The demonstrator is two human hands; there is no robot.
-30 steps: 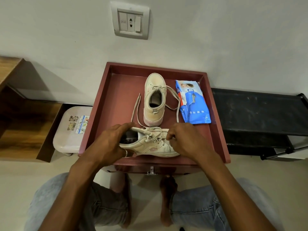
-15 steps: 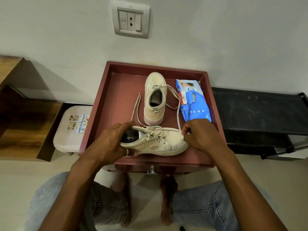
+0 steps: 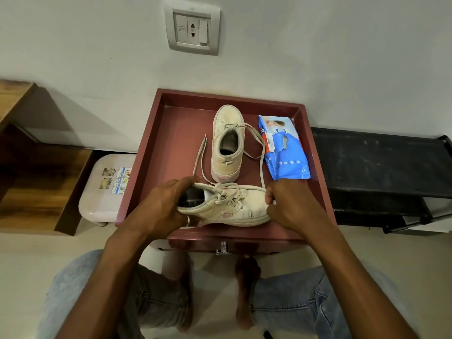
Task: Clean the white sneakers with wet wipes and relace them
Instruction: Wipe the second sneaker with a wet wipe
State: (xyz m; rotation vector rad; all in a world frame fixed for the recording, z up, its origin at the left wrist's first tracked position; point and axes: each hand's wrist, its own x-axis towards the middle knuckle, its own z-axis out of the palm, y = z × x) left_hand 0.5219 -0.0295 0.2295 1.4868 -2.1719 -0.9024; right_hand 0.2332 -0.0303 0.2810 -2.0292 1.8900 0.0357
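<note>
A maroon tray (image 3: 151,167) fills the centre of the frame, set against a white wall. Two white sneakers are seen on it. The far sneaker (image 3: 227,133) stands upright at upper centre, its loose laces (image 3: 199,155) trailing over the tray. The near sneaker (image 3: 232,206) is held crosswise at lower centre, toe to the right. A blue wipes pack (image 3: 286,152) lies just right of the far sneaker. The near sneaker's heel opening is gripped by the left hand (image 3: 161,206). Its toe is pinched by the curled right hand (image 3: 291,206); whether a wipe is held cannot be told. The heel is best kept steadied, and the stray lace kept clear of the toe.
</note>
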